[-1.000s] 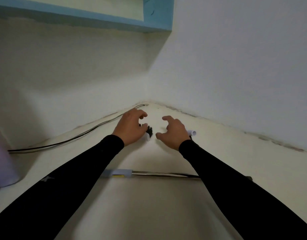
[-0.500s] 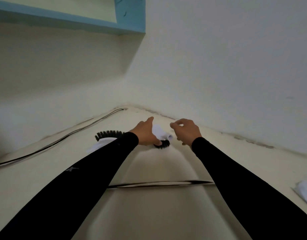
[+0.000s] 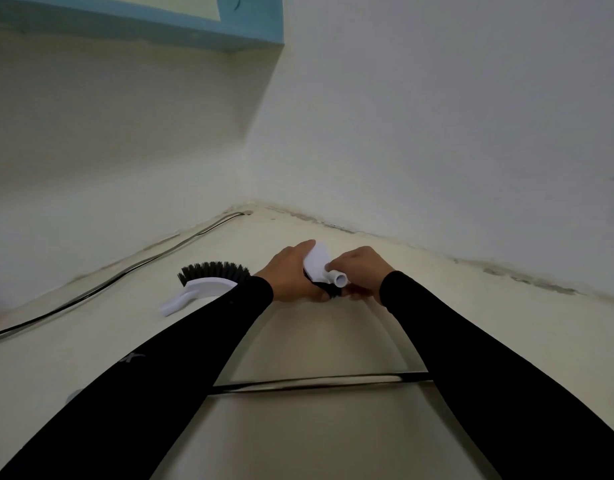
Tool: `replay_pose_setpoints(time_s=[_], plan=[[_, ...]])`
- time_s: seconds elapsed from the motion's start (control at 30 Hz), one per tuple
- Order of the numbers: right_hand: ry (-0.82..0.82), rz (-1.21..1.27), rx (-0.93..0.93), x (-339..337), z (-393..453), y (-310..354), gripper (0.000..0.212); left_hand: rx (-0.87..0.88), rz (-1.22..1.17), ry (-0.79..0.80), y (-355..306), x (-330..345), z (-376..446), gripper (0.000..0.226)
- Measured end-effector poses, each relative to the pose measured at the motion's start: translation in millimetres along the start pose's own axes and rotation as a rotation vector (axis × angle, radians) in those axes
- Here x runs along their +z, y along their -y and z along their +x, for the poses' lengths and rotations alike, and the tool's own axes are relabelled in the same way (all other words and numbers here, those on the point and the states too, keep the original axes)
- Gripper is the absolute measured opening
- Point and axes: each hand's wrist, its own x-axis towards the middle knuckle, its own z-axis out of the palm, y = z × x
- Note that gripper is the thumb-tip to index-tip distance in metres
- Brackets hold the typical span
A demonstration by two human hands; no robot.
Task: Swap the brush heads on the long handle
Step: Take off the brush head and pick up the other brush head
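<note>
I hold a small white brush head (image 3: 320, 261) with black bristles and a round socket between both hands, a little above the pale table (image 3: 333, 427). My left hand (image 3: 290, 273) grips its body from the left. My right hand (image 3: 361, 271) pinches it near the socket end, which points toward me. A second, curved white brush head (image 3: 203, 284) with a fan of black bristles lies on the table to the left. The long thin handle (image 3: 319, 382) lies crosswise nearer to me, partly hidden under both forearms.
A black cable (image 3: 108, 282) runs along the left wall into the corner. Walls close in on the left and right and meet behind my hands. A blue shelf (image 3: 229, 26) hangs overhead at top left.
Both hands have closed on the small brush head and lifted it, its socket now turned toward me. The camera has shifted, bringing the curved brush head on the left more into view.
</note>
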Motion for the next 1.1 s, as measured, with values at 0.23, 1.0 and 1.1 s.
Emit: replay_pose_setpoints(time_s=[0.23,1.0,1.1], plan=[[-0.038,0.092,-0.082,-4,-10,-6,0.022,0.062,-0.219,-0.132,2,3,-6,0.046],[-0.083,0.379,-0.173,-45,-137,-19,0.034,0.353,0.054,-0.091,-98,-9,-82,0.101],[-0.194,0.482,-0.143,-54,-143,-35,0.029,0.218,0.111,-0.185,-100,3,-91,0.105]])
